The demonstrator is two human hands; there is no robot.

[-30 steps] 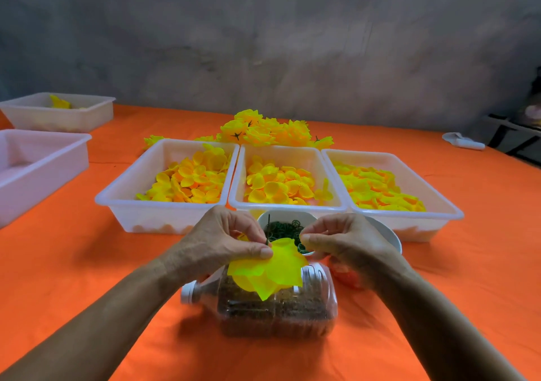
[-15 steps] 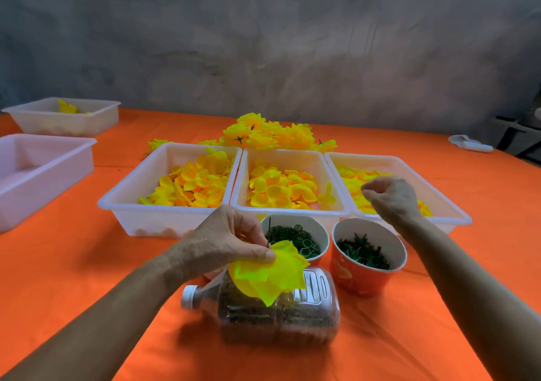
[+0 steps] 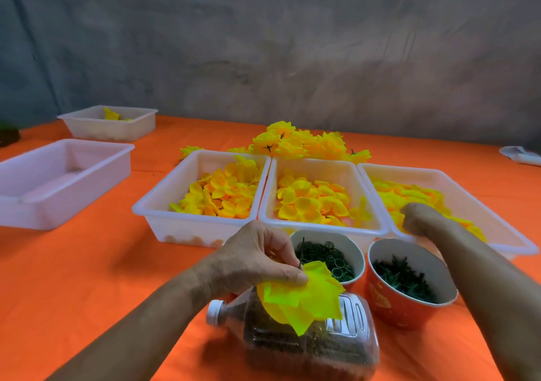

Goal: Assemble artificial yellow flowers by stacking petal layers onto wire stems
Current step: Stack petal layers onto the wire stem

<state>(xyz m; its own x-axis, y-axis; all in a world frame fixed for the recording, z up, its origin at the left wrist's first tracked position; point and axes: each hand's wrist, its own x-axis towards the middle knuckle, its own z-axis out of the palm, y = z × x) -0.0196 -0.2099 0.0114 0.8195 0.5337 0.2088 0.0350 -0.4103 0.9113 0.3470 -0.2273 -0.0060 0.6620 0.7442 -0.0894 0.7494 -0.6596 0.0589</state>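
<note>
Your left hand (image 3: 257, 259) pinches the half-built flower (image 3: 304, 294) above the bottle (image 3: 322, 342), keeping its stem ready for another layer. Your right hand (image 3: 421, 219) curls into the tray (image 3: 509, 240) right of the bottle; I cannot tell whether it holds a petal.

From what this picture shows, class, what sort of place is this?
Probably a small craft workbench for piecework: three white bins of yellow petals in a row, a heap of finished flowers behind them, and bowls of green parts on an orange cloth.
</note>
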